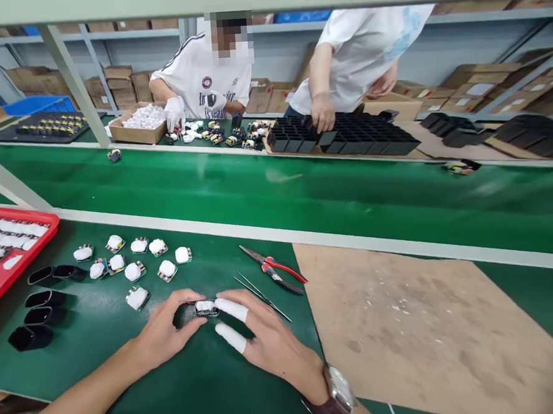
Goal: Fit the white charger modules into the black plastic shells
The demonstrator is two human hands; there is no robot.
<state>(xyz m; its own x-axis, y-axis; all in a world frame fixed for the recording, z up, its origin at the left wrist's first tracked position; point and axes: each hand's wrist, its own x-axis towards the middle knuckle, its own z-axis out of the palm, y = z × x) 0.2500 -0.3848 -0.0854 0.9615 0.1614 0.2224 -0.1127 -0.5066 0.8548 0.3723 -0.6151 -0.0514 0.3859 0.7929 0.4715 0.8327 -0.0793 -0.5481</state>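
My left hand (165,329) and my right hand (260,336) meet over a small black housing with a white-topped part (206,308) on the green bench mat. Both hands pinch it between thumb and fingers. My right hand wears white finger cots on two fingers and a watch on the wrist. Several small circuit boards with white caps (132,259) lie just beyond my left hand. Several black housings (45,299) stand to the left of them, open.
Red-handled pliers (278,269) and tweezers (262,295) lie by my right hand. A brown cardboard sheet (405,324) covers the bench to the right. A red tray (7,248) sits far left. Across the green conveyor (304,193), two people handle parts and black trays (347,134).
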